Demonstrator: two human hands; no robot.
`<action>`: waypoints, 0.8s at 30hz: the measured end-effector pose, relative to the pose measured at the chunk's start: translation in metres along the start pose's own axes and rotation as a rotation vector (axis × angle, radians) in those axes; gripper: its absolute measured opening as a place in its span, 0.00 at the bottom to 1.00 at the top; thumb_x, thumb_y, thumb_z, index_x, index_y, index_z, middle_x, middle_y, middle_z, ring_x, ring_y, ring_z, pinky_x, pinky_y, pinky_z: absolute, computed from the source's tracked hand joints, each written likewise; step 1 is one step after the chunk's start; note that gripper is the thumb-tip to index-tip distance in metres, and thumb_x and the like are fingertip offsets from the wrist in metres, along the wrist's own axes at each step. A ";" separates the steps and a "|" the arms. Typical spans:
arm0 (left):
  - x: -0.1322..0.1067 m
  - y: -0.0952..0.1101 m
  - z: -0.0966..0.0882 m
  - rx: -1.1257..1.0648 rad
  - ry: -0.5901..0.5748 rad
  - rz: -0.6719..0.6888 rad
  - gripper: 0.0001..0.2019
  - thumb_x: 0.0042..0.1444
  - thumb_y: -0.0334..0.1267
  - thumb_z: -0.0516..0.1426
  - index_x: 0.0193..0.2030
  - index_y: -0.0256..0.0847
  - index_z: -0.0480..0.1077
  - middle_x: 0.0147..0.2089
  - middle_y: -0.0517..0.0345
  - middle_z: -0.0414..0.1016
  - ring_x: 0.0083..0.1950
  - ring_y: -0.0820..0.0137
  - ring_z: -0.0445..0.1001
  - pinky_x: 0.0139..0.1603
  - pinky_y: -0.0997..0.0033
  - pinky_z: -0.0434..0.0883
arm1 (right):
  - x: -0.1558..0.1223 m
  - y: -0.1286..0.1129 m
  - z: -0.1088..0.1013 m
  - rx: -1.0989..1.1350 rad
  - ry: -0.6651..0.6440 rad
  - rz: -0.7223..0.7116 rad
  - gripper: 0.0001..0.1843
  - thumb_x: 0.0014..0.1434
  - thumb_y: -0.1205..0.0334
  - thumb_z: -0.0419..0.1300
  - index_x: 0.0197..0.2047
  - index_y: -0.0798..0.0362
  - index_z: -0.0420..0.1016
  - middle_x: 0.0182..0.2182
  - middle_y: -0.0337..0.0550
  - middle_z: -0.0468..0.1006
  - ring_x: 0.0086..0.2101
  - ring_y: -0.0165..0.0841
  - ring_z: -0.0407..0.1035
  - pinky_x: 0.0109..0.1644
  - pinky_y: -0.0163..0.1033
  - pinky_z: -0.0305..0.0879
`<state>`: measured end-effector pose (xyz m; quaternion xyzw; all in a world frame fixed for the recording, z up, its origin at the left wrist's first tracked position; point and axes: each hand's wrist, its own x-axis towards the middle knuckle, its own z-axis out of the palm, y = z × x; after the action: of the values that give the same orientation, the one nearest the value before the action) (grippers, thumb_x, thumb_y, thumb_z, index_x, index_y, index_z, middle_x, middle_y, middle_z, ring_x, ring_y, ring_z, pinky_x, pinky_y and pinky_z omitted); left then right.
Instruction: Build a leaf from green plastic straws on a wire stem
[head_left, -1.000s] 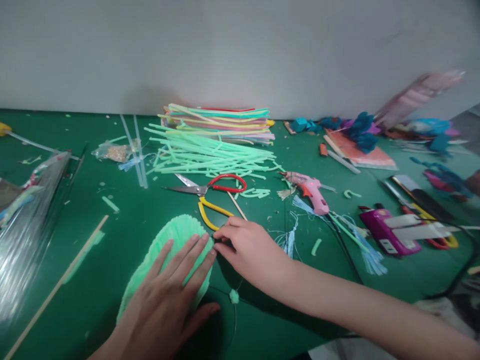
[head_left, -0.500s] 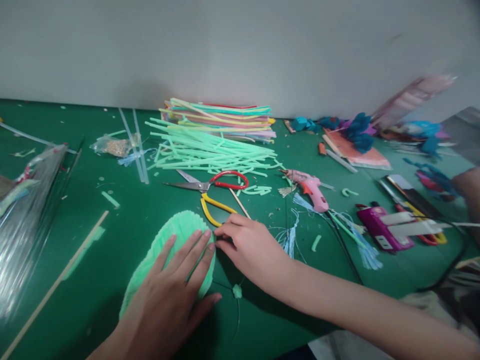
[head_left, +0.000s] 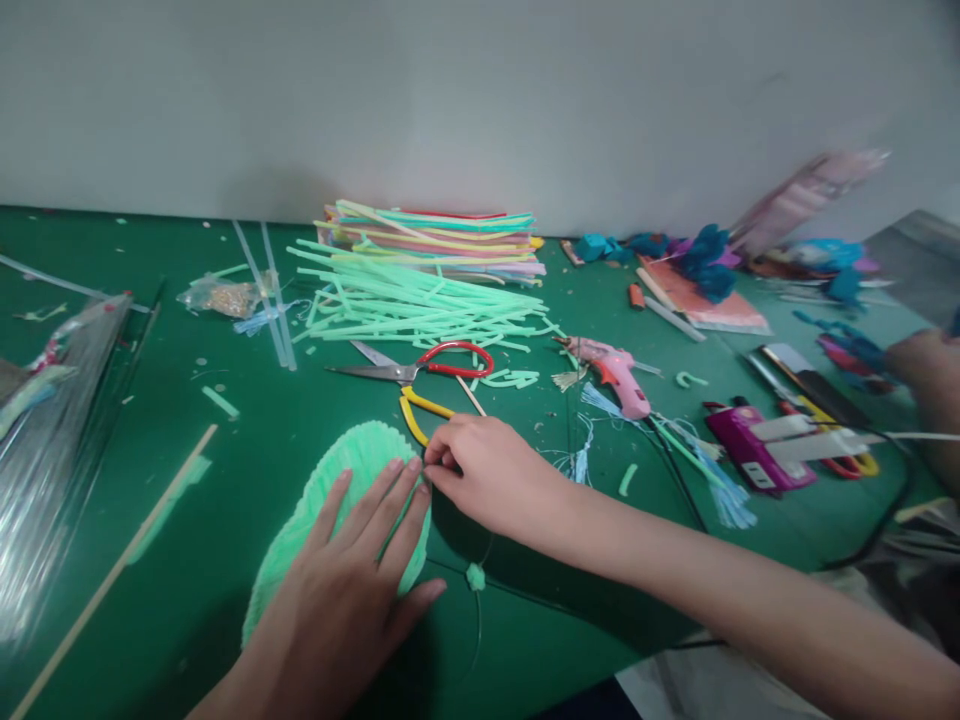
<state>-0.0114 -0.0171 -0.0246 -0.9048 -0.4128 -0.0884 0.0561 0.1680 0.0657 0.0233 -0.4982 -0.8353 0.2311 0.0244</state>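
My left hand [head_left: 349,590] lies flat, fingers spread, on a light green ribbed fan-shaped piece [head_left: 330,485] made of straw segments on the green table [head_left: 187,560]. My right hand [head_left: 487,475] reaches in from the right. Its fingers are pinched together at the piece's right edge, next to my left fingertips. What they pinch is too small to make out. A thin wire with a small green blob [head_left: 475,576] runs below the hands. Yellow-handled pliers [head_left: 420,412] lie just behind my right hand.
Red-handled scissors [head_left: 420,366] lie behind the pliers, a heap of light green straws [head_left: 420,305] and a coloured stack [head_left: 435,235] farther back. A pink glue gun [head_left: 615,372], purple tool [head_left: 746,450] and cables lie right. Another person's hand [head_left: 926,365] shows far right. Clear wrapped bundle [head_left: 52,440] left.
My right hand has shifted slightly back and left along the piece's edge, its fingers closing tighter. My left hand stays pressed flat. The view has drifted a little.
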 end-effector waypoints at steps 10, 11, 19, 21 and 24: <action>0.002 0.005 0.000 -0.082 0.044 -0.064 0.26 0.65 0.51 0.47 0.63 0.37 0.66 0.69 0.47 0.62 0.70 0.57 0.58 0.71 0.50 0.47 | -0.006 -0.005 0.006 -0.193 0.000 -0.091 0.09 0.62 0.73 0.53 0.40 0.61 0.75 0.37 0.51 0.75 0.36 0.37 0.70 0.37 0.39 0.65; 0.002 0.005 0.000 -0.088 0.048 -0.071 0.26 0.65 0.51 0.47 0.63 0.37 0.66 0.69 0.48 0.62 0.70 0.57 0.59 0.71 0.50 0.47 | -0.007 -0.003 0.009 -0.199 0.012 -0.109 0.10 0.62 0.73 0.53 0.41 0.61 0.75 0.38 0.51 0.75 0.37 0.37 0.70 0.38 0.40 0.66; -0.001 0.003 0.002 -0.035 0.033 -0.030 0.27 0.63 0.48 0.51 0.65 0.36 0.63 0.70 0.45 0.60 0.70 0.54 0.58 0.68 0.46 0.50 | -0.008 0.003 -0.004 -0.128 0.079 -0.152 0.10 0.66 0.70 0.54 0.43 0.59 0.77 0.37 0.48 0.75 0.41 0.36 0.70 0.45 0.41 0.66; 0.000 0.004 0.002 -0.044 0.032 -0.044 0.27 0.64 0.48 0.50 0.65 0.36 0.64 0.70 0.45 0.60 0.70 0.55 0.59 0.68 0.46 0.51 | -0.011 0.002 -0.007 -0.174 0.092 -0.154 0.11 0.65 0.69 0.55 0.41 0.58 0.79 0.36 0.48 0.75 0.42 0.37 0.69 0.47 0.42 0.65; 0.001 0.005 0.002 -0.060 0.045 -0.058 0.26 0.65 0.49 0.48 0.64 0.36 0.64 0.70 0.46 0.61 0.70 0.56 0.58 0.69 0.47 0.50 | -0.017 0.000 -0.003 -0.223 0.076 -0.169 0.11 0.65 0.68 0.56 0.38 0.56 0.80 0.35 0.47 0.75 0.41 0.38 0.68 0.47 0.43 0.65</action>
<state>-0.0069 -0.0198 -0.0264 -0.8916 -0.4345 -0.1226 0.0357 0.1779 0.0525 0.0292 -0.4343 -0.8932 0.1148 0.0197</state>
